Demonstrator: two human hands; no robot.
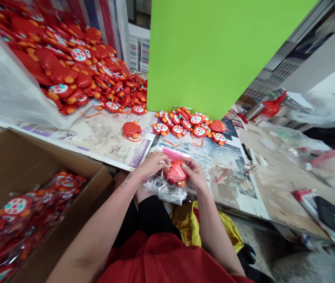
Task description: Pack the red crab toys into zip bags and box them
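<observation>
A red plastic animal-shaped toy (pixel 177 172) with orange feet is between my two hands at the table's front edge, its plain red side up. My left hand (pixel 155 163) has its fingers bent in a pinch at the toy's upper left. My right hand (pixel 195 173) grips the toy's right side, thumb on top. A clear plastic bag (pixel 170 194) lies around and below the toy; how far the toy is inside it I cannot tell. Under my hands is a stack of clear bags with pink strips (pixel 172 151).
Similar toys are piled (pixel 191 124) before a green panel (pixel 214 51), one toy (pixel 131 129) lying apart. A large sack (pixel 32 98) spills more toys. At left, an open carton (pixel 96 179) holds bagged toys. Markers (pixel 251 155) and a black phone (pixel 332 216) lie right.
</observation>
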